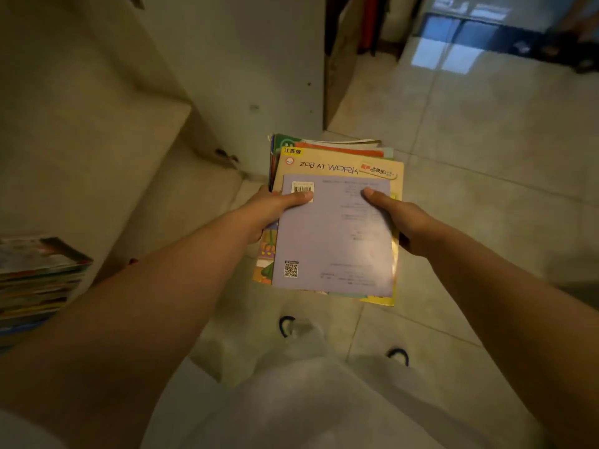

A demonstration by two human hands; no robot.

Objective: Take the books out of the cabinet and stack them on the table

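Left hand (pixel 265 209) and right hand (pixel 402 222) clamp the books (pixel 334 234), thumbs on top, fingers underneath.

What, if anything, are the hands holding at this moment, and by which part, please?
Both hands hold a pile of books: left hand at its left edge, right hand at its right edge, thumbs on top.

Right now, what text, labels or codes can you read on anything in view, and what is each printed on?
"ZOB AT WORK": tan book, under the top of the held bundle.
"江苏版": yellow tag on that tan book.
"北极星": sticker on the same cover; the rest is unreadable.
Purple book on top: barcode, QR code, fine print too blurred.
Stack at left: nothing legible.
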